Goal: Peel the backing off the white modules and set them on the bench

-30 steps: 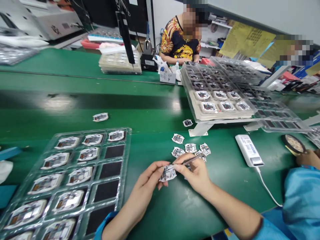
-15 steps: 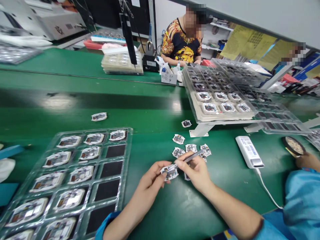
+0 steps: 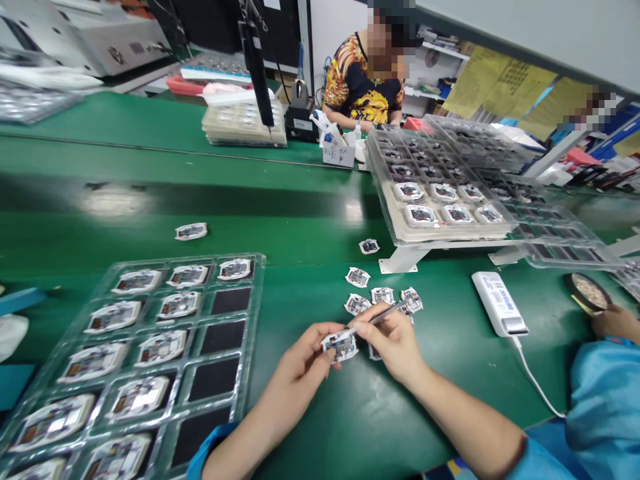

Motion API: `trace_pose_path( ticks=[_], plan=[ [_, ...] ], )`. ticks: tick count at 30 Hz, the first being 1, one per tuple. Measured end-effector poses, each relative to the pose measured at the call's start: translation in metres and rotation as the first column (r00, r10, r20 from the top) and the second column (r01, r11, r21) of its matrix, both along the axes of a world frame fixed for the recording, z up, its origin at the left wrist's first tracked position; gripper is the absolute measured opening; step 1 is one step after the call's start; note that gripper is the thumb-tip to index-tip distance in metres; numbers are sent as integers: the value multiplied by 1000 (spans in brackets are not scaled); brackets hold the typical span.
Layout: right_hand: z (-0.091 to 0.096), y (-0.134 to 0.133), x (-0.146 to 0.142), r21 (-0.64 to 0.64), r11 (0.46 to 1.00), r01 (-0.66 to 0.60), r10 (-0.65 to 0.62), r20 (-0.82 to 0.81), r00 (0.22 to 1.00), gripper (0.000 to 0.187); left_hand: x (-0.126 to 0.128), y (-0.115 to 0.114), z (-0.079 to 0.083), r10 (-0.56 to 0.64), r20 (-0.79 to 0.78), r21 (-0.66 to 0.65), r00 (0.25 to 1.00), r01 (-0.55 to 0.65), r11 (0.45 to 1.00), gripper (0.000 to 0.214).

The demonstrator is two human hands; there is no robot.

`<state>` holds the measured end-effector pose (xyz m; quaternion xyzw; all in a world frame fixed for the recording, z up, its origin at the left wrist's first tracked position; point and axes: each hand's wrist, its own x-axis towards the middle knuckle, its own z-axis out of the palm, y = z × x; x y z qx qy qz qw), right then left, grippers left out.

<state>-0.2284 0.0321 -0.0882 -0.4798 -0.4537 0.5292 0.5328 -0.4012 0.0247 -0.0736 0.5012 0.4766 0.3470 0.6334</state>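
Note:
Between the thumb and fingers of my left hand (image 3: 305,357) is a small white-framed electronic module (image 3: 341,347), its circuit side facing up. My right hand (image 3: 393,337) pinches a pair of metal tweezers (image 3: 383,313), whose tips reach to the module's upper edge; whether they grip a part there is too small to tell. Several similar modules (image 3: 382,296) lie on the green table just behind my right hand, some partly hidden by it. To the left, a clear plastic tray (image 3: 255,313) holds rows of such modules, and its right column shows several dark pockets.
Tray stacks (image 3: 400,230) with modules rest on a white metal stand (image 3: 400,259) at the back right. A white corded device (image 3: 499,303) lies to the right, near a co-worker's hand (image 3: 617,323) by a round dish (image 3: 587,292). An electric screwdriver (image 3: 256,73) hangs behind; another person (image 3: 367,87) sits opposite.
Both hands stay nearly in place, with the module and tweezers still held. The lone modules at the back appear slightly further left and higher; the view has shifted a little.

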Motion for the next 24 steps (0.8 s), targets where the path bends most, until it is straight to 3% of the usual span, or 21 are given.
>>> trace_pose_path(
  ticks=[18,24],
  plan=[
    [2,-3,1,40,999,-19,20,-10,1000,18,-5,3,-3,-11,-28,-33,1000,10,999,32],
    [1,-4,-2,55,998,-34,35,-22,999,14,-1,2,0,76,64,-170,995,-64,983,27]
  ],
)
